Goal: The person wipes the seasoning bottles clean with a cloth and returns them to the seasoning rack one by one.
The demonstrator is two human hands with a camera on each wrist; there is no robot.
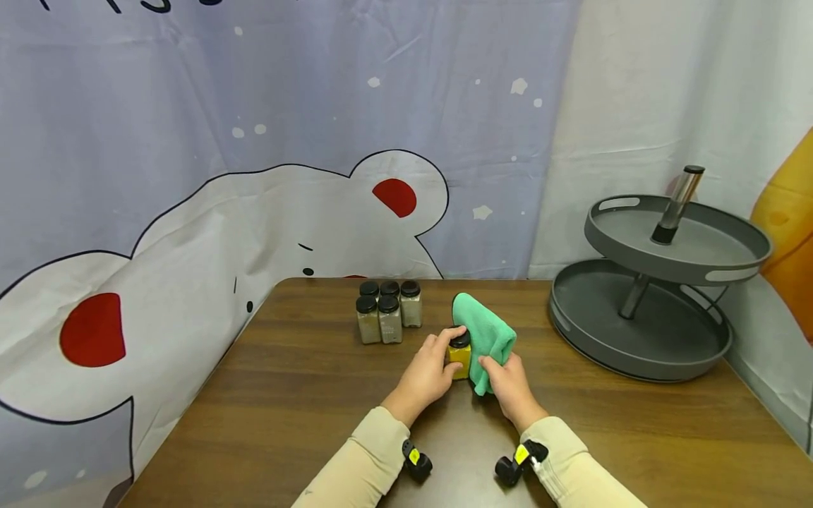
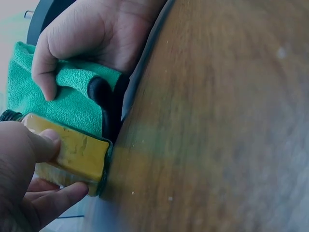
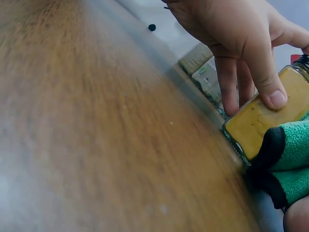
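Observation:
A square glass spice jar [image 1: 460, 358] with yellow powder and a black lid stands upright on the table. My left hand [image 1: 427, 374] grips it from the left, thumb on the near face and a finger up by the lid. In the left wrist view the thumb presses the yellow glass [image 2: 82, 154]. My right hand [image 1: 510, 384] holds a folded green cloth [image 1: 484, 335] with black edging, its thumb curled over the fabric. The cloth lies against the jar's right side; in the right wrist view its folded edge [image 3: 289, 145] overlaps the jar's lower part.
Several black-lidded spice jars [image 1: 389, 319] stand grouped at the back of the wooden table [image 1: 286, 409]. At the right is a grey two-tier round tray stand [image 1: 641, 360] with a metal post. A printed curtain [image 1: 305, 85] hangs behind the table.

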